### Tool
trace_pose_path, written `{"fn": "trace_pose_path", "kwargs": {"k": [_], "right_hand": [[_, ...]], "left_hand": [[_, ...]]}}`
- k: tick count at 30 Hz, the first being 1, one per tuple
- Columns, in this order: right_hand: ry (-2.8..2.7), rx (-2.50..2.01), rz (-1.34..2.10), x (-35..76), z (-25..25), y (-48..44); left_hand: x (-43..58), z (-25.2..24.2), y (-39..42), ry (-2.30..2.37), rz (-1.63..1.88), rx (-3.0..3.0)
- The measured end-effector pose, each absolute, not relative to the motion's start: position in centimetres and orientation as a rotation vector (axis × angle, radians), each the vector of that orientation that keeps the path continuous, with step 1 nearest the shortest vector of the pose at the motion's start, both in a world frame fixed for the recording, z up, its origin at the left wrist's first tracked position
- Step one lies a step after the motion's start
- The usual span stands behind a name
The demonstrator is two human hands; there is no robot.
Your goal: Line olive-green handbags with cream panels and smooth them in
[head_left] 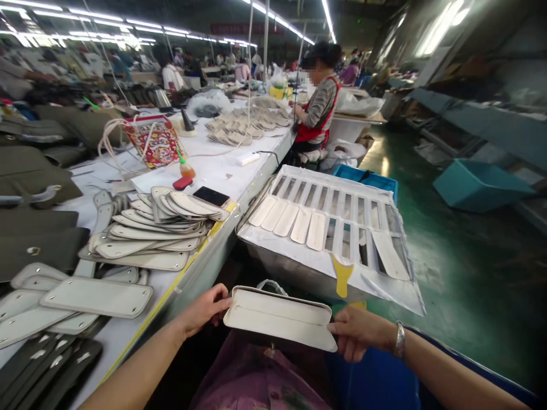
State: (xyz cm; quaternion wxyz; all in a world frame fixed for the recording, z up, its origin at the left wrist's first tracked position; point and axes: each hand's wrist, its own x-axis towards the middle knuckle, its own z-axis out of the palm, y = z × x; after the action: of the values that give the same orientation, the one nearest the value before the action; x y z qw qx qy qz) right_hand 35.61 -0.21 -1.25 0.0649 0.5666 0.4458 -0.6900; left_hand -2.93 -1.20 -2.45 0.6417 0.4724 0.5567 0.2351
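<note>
White padded piece (280,316) is pinched at its ends by left hand (205,310) and right hand (359,333); slotted rack (325,176) holds several pieces (294,219), many slots bare; piles (158,228) lie on the counter (213,165).

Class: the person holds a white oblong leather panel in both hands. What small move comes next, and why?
Probably carry the white oblong leather panel, gripped at its ends by the left hand and right hand, forward onto the slatted white rack: five similar pieces lie side by side, and the slots beside them look free.
</note>
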Motion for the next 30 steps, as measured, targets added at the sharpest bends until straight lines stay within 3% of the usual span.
{"fn": "trace_pose_path", "kwargs": {"k": [5,11,15,21,30], "right_hand": [[1.381,1.768,-2.055,34.7,-0.8,-1.1],[1.503,1.940,-1.841,34.6,-0.5,-2.0],[2.086,1.981,-1.548,36.1,0.0,-1.2],[2.632,1.553,-1.310,36.1,0.0,0.3],[2.745,1.313,-1.221,36.8,-0.2,0.2]], "left_hand": [[-2.1,-3.5,-1.0,1.186,0.494,1.105],[-2.0,-0.6,1.8,1.220,0.193,1.620],[3.5,1.9,4.1,0.970,0.015,2.067],[12.4,1.7,6.8,0.457,-0.291,2.097],[13.2,0.1,4.7,0.585,-0.196,2.212]]}}
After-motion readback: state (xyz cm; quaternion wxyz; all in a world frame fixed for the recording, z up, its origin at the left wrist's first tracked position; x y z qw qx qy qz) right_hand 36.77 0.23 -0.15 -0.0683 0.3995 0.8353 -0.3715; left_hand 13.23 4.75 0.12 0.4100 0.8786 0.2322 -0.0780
